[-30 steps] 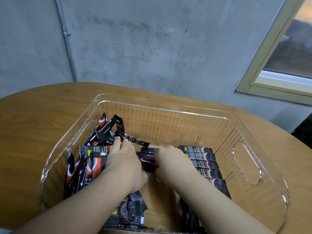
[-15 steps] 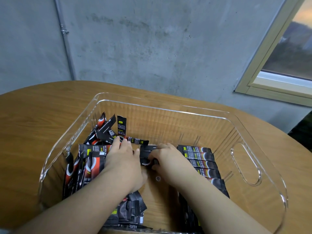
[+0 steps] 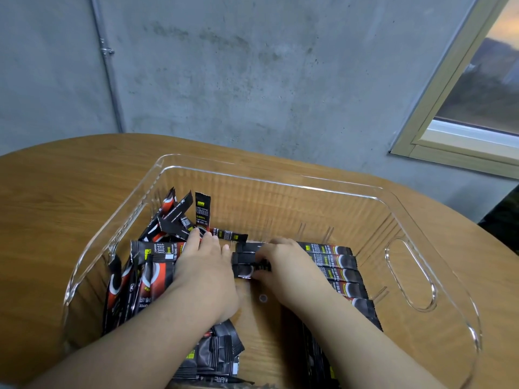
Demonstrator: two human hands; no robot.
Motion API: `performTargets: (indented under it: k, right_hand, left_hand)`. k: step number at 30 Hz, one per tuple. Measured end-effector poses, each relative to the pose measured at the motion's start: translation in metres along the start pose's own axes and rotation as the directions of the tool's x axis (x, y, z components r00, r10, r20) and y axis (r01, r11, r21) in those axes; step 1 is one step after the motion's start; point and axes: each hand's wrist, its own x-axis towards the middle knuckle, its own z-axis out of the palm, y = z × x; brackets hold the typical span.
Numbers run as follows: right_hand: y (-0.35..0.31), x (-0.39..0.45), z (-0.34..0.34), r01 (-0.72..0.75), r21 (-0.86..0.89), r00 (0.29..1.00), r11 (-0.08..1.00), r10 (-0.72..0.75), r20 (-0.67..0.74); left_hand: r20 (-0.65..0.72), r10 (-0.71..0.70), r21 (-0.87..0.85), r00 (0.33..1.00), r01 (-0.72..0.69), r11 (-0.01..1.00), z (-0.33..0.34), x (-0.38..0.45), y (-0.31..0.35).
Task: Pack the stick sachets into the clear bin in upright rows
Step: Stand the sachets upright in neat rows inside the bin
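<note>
Clearly, both hands were down inside the clear bin [image 3: 280, 183], which sat on the wooden tabletop [image 3: 56, 192]. The right hand [image 3: 283, 265] had its fingers curled over the near ends of the neat row of sachets [image 3: 341, 269] stacked on the right side of the bin, pinching or pressing the top few; whether it truly gripped one I could not tell for certain. The left hand [image 3: 205, 265] lay with fingers fairly straight, pressing against the loose pile of sachets [image 3: 146, 279] on the left, where several stood crooked and a few leaned against the far-left corner [image 3: 179, 211]. Another bunch [image 3: 216, 357] lay near the front wall beneath the left forearm. A bare strip of bin floor showed between the two groups.

The step in hand looked like squaring up the right-hand row while holding the untidy pile back. To do it well, I judged the right hand should push the ends flush together so the row stayed tight and level, and the left should keep firm, flat pressure so leaning sticks would not slide into the gap. Sachets are slick and thin, so they would likely fan out if released too soon; moving small bunches, not single sticks, seemed wiser.
</note>
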Motion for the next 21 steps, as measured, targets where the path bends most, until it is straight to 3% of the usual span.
performTargets:
  k: [4,7,10,14,17,21]
  right_hand:
    - [-0.001,0.012,-0.009,0.113,-0.012,0.991,0.994,-0.113,-0.066]
    - [-0.003,0.032,-0.007,0.219,-0.111,0.975,0.969,-0.213,0.058]
    - [-0.009,0.046,0.003,0.242,-0.219,0.964,0.945,-0.208,0.166]
    - [-0.008,0.049,0.006,0.24,-0.218,0.967,0.946,-0.213,0.142]
    - [-0.003,0.043,-0.014,0.165,-0.141,0.985,0.976,-0.17,-0.023]
    - [0.012,0.02,-0.05,-0.091,0.136,0.99,0.987,0.104,-0.093]
  left_hand:
    - [-0.001,0.008,0.015,1.0,-0.008,1.0,-0.002,-0.002,0.001]
    - [-0.012,0.016,-0.003,1.0,-0.016,1.0,-0.005,-0.004,0.001]
    - [-0.016,0.018,-0.026,1.0,-0.018,0.999,-0.005,-0.005,0.0]
    - [-0.009,0.015,-0.03,1.0,-0.016,0.999,-0.003,-0.004,0.0]
    - [0.014,0.025,-0.013,1.0,-0.025,1.0,-0.002,-0.002,0.001]
    - [0.019,0.025,0.008,1.0,-0.025,1.0,0.0,0.0,0.001]
